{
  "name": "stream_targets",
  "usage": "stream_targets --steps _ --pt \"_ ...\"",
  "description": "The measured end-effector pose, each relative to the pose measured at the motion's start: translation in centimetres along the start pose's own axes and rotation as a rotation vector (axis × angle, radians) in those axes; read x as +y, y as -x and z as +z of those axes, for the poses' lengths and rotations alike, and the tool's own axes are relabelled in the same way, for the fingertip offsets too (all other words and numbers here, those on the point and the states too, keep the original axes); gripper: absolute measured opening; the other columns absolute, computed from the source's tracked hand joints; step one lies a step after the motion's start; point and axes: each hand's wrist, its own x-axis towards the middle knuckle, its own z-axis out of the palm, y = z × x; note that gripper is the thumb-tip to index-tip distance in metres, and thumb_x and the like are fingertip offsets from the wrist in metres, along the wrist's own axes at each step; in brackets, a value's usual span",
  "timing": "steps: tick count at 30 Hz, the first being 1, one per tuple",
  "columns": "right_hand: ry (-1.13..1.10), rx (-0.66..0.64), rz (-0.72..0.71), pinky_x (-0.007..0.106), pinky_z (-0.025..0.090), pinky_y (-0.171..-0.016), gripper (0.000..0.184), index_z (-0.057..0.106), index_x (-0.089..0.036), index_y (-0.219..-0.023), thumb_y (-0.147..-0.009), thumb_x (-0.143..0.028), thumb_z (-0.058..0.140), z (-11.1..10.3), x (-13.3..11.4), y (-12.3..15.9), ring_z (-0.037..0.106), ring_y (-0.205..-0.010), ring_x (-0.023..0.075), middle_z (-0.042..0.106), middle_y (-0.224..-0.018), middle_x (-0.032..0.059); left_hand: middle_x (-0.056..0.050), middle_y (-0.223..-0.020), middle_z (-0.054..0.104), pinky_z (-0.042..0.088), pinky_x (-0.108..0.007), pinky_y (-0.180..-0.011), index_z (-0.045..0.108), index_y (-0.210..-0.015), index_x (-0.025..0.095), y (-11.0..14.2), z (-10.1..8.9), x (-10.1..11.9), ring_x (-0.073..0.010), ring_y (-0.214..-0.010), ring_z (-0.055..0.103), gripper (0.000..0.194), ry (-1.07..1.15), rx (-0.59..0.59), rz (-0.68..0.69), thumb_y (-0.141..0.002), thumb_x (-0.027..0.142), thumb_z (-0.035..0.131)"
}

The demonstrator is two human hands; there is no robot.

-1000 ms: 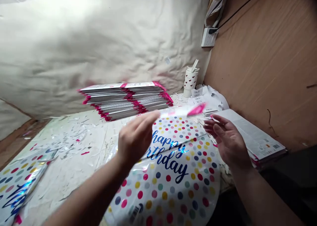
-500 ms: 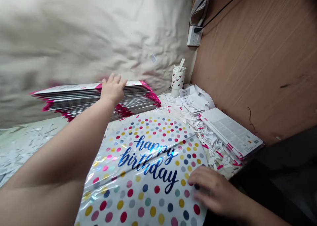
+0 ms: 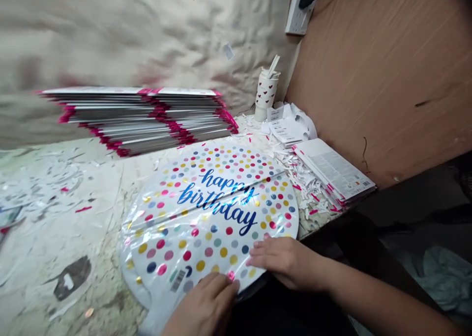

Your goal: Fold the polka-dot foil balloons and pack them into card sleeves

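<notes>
My left hand (image 3: 206, 299) is at the near edge of the spotted balloon (image 3: 217, 247), its grip impossible to tell. My right hand (image 3: 285, 262) lies on it, fingers together. The balloon lies flat on the counter (image 3: 88, 242), near the stacked packets (image 3: 147, 120).

Crumpled pale sheeting (image 3: 129, 36) behind; brown wooden panel (image 3: 379, 75) right.
</notes>
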Motion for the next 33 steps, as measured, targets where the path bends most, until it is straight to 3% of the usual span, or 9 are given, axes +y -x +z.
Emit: stream_targets --steps 4,6,9,11,14,18,23,29,33 --pt "-0.091 -0.038 0.023 0.035 0.035 -0.104 0.038 0.055 -0.019 -0.121 -0.086 -0.013 0.041 -0.3 0.1 0.3 0.048 -0.120 0.0179 0.059 -0.123 0.0049 -0.005 -0.069 0.062 0.046 -0.025 -0.057 0.061 -0.077 0.017 -0.7 -0.4 0.0 -0.0158 -0.062 0.056 0.026 0.117 -0.008 -0.133 -0.081 0.010 0.037" --pt "-0.184 -0.101 0.048 0.032 0.034 -0.104 0.036 0.056 -0.021 -0.121 -0.086 -0.021 0.049 -1.3 -0.1 0.1 0.048 -0.120 0.0176 0.058 -0.124 0.0043 -0.003 -0.071 0.063 0.044 -0.024 -0.058 0.063 -0.074 0.018 -1.4 -1.1 -0.4 -0.0148 -0.065 0.057 0.023 0.311 -0.120 -0.298 -0.081 0.016 0.041" --pt "-0.305 -0.192 0.174 0.027 0.041 -0.096 0.054 0.054 -0.021 -0.122 -0.074 -0.043 0.065 -3.1 -0.8 -1.1 0.054 -0.112 0.0191 0.059 -0.122 0.0063 0.001 -0.067 0.062 0.040 -0.020 -0.056 0.065 -0.073 0.018 -2.8 -2.4 -1.7 -0.0121 -0.063 0.055 0.019 0.665 -0.312 -0.568 -0.078 0.029 0.050" --pt "-0.271 -0.199 0.271 0.028 0.044 -0.089 0.055 0.055 -0.019 -0.121 -0.074 -0.048 0.063 -3.9 -1.6 -2.4 0.058 -0.105 0.0208 0.062 -0.116 0.0077 0.004 -0.060 0.056 0.036 -0.020 -0.050 0.061 -0.068 0.016 -3.7 -3.0 -2.5 -0.0106 -0.056 0.049 0.020 0.796 -0.312 -0.682 -0.072 0.035 0.056" --pt "-0.160 -0.224 0.308 0.028 0.046 -0.077 0.034 0.061 -0.018 -0.110 -0.082 -0.036 0.055 -4.1 -2.7 -4.4 0.062 -0.092 0.0209 0.067 -0.102 0.0078 0.008 -0.049 0.042 0.027 -0.019 -0.044 0.047 -0.057 0.017 -4.7 -2.9 -3.2 -0.0078 -0.048 0.038 0.026 0.825 -0.221 -0.770 -0.062 0.036 0.065" --pt "-0.265 -0.215 0.301 0.023 0.042 -0.066 0.024 0.065 -0.019 -0.100 -0.084 -0.032 0.051 -3.4 -2.8 -6.0 0.061 -0.077 0.0153 0.068 -0.087 0.0038 0.008 -0.047 0.036 0.023 -0.018 -0.043 0.040 -0.054 0.018 -5.2 -2.7 -3.0 -0.0072 -0.047 0.033 0.031 0.750 -0.149 -0.774 -0.062 0.035 0.065" --pt "-0.377 -0.034 0.360 0.020 0.039 -0.061 0.019 0.066 -0.015 -0.077 -0.084 -0.025 0.050 -2.1 -1.9 -6.3 0.056 -0.066 0.0115 0.064 -0.069 0.0013 0.003 -0.061 0.054 0.034 -0.021 -0.049 0.055 -0.072 0.018 -4.2 -3.7 -2.7 -0.0116 -0.056 0.047 0.018 0.619 -0.194 -0.667 -0.076 0.034 0.048" --pt "-0.562 0.261 0.435 0.021 0.039 -0.061 0.021 0.057 -0.016 -0.072 -0.087 -0.027 0.046 -1.3 -1.8 -5.6 0.050 -0.064 0.0106 0.054 -0.067 -0.0003 -0.009 -0.101 0.065 0.045 -0.035 -0.078 0.057 -0.108 0.020 3.1 -6.8 -5.1 -0.0229 -0.090 0.060 0.040 -0.078 -0.287 -0.617 -0.077 0.018 0.031" --pt "-0.564 0.398 0.428 0.021 0.039 -0.058 0.021 0.052 -0.017 -0.073 -0.089 -0.028 0.044 -1.6 -1.8 -5.1 0.046 -0.061 0.0101 0.049 -0.065 -0.0013 -0.018 -0.131 0.046 0.036 -0.049 -0.095 0.040 -0.131 0.013 7.0 -9.5 -7.0 -0.0345 -0.117 0.045 0.059 -0.432 -0.016 -0.618 -0.077 0.035 0.040"
